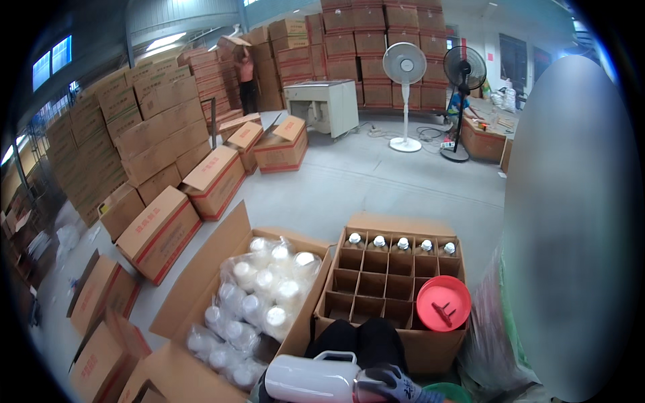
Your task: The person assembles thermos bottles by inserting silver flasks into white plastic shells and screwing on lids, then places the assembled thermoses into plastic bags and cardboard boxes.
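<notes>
At the lower edge my right hand (396,384), in a dark grey-blue glove, is closed on one end of a white jug (309,377) with a loop handle. The jug lies sideways over my dark-trousered lap. My left hand does not show clearly; the jug covers that spot. Ahead of my knees is a carton with cardboard dividers (385,263). Several bottles with white caps (402,244) fill its far row. A round red plastic tray (430,295) sits on its near right corner, holding a small dark red piece (443,313). To the left, an open carton (316,295) holds several plastic-wrapped white containers (265,279).
Closed cartons (159,232) line the left, with tall stacks (161,101) behind. A white fan (404,101) and a black fan (463,101) stand beyond, near a pale metal cabinet (322,104). A person (247,80) lifts a carton far back. A green rim (450,391) shows beside my right hand.
</notes>
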`<act>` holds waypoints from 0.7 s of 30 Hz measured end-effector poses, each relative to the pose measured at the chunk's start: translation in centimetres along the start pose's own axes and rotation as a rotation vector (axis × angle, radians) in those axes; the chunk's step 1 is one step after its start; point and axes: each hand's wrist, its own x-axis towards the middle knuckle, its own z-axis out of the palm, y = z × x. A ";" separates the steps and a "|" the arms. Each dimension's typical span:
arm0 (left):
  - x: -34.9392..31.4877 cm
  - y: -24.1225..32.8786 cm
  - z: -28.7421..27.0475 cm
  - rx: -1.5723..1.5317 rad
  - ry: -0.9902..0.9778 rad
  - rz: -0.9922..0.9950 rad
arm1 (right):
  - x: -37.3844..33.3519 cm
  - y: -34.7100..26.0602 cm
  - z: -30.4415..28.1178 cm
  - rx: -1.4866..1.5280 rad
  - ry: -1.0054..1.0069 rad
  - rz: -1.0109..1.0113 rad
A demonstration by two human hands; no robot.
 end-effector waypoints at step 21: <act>-2.7 -1.8 0.3 0.276 -0.174 0.334 | 2.3 18.1 -1.5 0.114 0.069 0.498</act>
